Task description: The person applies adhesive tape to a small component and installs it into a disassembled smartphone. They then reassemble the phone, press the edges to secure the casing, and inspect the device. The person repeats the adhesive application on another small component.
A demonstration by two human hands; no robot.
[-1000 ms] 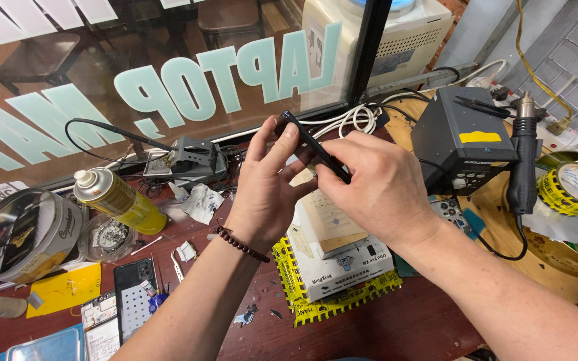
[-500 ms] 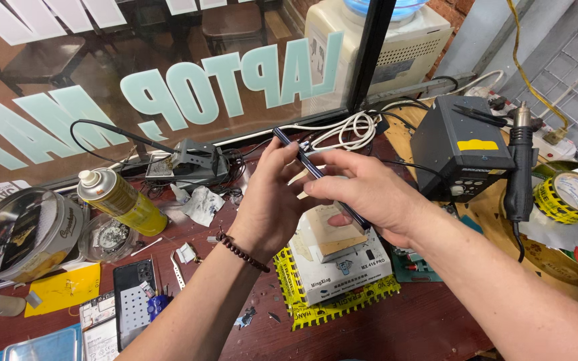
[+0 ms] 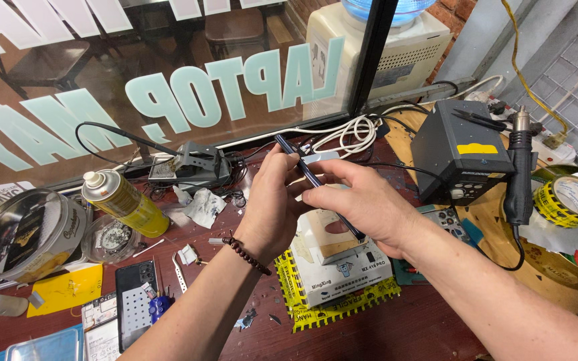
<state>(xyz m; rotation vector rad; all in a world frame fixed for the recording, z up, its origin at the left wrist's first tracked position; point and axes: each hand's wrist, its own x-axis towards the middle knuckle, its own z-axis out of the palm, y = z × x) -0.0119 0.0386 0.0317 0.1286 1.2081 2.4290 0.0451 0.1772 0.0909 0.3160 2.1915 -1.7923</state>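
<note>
I hold a thin dark phone (image 3: 310, 175) edge-on above the bench, and it slants from upper left to lower right. My left hand (image 3: 272, 207), with a dark bead bracelet on the wrist, grips its upper end with thumb and fingers. The fingers of my right hand (image 3: 369, 204) lie along the lower part of the phone. Below the hands, a white box (image 3: 342, 271) rests on a yellow toothed mat (image 3: 302, 315).
To the right is a dark rework station (image 3: 459, 157) with a black hot-air handle (image 3: 518, 174) and a yellow tape roll (image 3: 570, 200). On the left are a yellow spray can (image 3: 125, 200), a round tin (image 3: 28, 230) and a dark phone panel (image 3: 135, 301). White cables (image 3: 352, 130) run along the window.
The phone has turned from showing some of its face to edge-on. My right hand has slid down along it, and both hands sit slightly lower in view.
</note>
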